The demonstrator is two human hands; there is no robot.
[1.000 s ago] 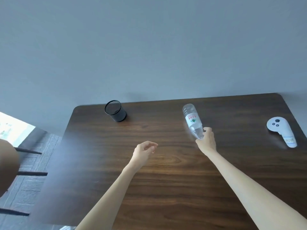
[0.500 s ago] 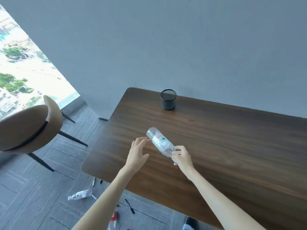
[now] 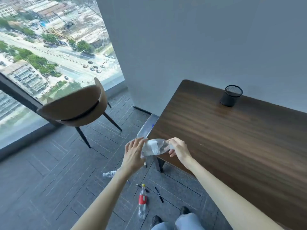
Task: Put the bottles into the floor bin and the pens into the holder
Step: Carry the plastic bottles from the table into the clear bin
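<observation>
right hand (image 3: 180, 151) — fingers pinch clear bottle (image 3: 153, 148) neck | left hand (image 3: 132, 155) — fingers spread against its base

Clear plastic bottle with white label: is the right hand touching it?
Touching. The head view shows the right hand pinching the neck end of the clear plastic bottle with white label, no gap.

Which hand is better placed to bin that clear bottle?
Probably left: the left hand touches the clear plastic bottle nearest the transparent floor bin; the right hand pinches its far end.
</observation>
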